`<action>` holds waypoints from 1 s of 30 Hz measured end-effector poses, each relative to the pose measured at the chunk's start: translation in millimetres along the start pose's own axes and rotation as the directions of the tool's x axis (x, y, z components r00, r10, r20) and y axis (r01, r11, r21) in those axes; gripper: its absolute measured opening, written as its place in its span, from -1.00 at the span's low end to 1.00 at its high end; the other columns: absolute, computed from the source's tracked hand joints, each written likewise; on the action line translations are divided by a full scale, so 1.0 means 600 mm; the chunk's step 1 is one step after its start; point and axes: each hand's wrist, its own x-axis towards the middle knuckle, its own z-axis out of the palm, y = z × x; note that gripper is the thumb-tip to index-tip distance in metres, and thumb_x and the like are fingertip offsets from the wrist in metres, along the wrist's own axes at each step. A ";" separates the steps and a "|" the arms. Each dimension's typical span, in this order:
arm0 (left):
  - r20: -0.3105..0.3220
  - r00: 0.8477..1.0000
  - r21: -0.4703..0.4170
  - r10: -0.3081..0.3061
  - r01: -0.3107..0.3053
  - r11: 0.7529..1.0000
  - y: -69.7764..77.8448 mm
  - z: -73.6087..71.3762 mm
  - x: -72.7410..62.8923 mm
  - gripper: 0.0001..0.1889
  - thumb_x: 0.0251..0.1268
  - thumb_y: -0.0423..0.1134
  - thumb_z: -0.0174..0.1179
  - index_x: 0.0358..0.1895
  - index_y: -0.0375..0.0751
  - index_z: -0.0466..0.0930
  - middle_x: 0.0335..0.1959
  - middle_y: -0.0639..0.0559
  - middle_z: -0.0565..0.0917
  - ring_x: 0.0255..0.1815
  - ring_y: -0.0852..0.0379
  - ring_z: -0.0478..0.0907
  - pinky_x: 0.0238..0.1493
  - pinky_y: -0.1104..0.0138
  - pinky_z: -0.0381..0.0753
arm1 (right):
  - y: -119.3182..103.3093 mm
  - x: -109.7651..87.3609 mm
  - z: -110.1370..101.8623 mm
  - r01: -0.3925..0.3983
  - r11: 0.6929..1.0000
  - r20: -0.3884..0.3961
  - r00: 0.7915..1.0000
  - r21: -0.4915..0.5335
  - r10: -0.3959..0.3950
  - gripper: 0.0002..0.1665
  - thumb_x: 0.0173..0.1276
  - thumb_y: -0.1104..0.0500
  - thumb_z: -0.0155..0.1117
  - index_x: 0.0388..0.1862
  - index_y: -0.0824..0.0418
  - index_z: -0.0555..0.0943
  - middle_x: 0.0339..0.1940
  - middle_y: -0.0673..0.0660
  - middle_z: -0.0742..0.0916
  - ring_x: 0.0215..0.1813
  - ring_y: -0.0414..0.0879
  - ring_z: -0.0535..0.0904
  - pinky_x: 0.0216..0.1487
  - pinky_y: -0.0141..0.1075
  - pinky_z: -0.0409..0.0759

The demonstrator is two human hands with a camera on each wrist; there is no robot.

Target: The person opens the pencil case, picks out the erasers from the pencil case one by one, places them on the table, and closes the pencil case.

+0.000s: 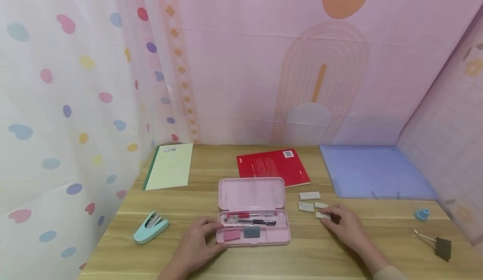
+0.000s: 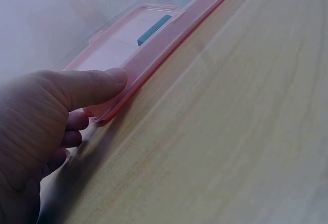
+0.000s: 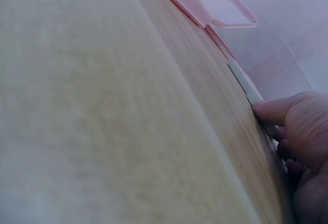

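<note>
A pink pencil case (image 1: 252, 194) stands with its lid tipped back in the head view. Inside lie several pens (image 1: 260, 221), a pink eraser (image 1: 232, 235) and a dark teal eraser (image 1: 251, 232). My left hand (image 1: 193, 243) grips the case's left end; the left wrist view shows the thumb (image 2: 102, 83) on its front corner. To the right of the case, my right hand (image 1: 346, 226) pinches a small white eraser (image 1: 322, 216) at the table surface. Close by lie three more white erasers, one long (image 1: 310, 195), one squarish (image 1: 306, 207) and one small (image 1: 320, 205).
Behind the case lies a red book (image 1: 271, 167), with a pale green notebook (image 1: 170, 167) back left and a blue folder (image 1: 377, 173) back right. A mint stapler (image 1: 151, 228) is at left. On the right are a small blue object (image 1: 422, 214) and a black binder clip (image 1: 442, 248).
</note>
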 end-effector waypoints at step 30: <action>-0.009 1.000 0.006 0.024 -0.024 1.000 -0.002 -0.002 -0.001 -0.44 -0.14 0.35 0.35 -0.08 0.13 0.69 -0.06 0.31 0.52 0.02 0.22 0.44 0.08 0.13 0.53 | -0.183 0.011 0.081 0.219 0.975 0.223 0.950 0.023 -0.219 -0.71 0.20 -0.02 0.43 -0.07 -0.12 0.69 -0.13 -0.23 0.59 -0.08 -0.28 0.44 -0.07 -0.29 0.58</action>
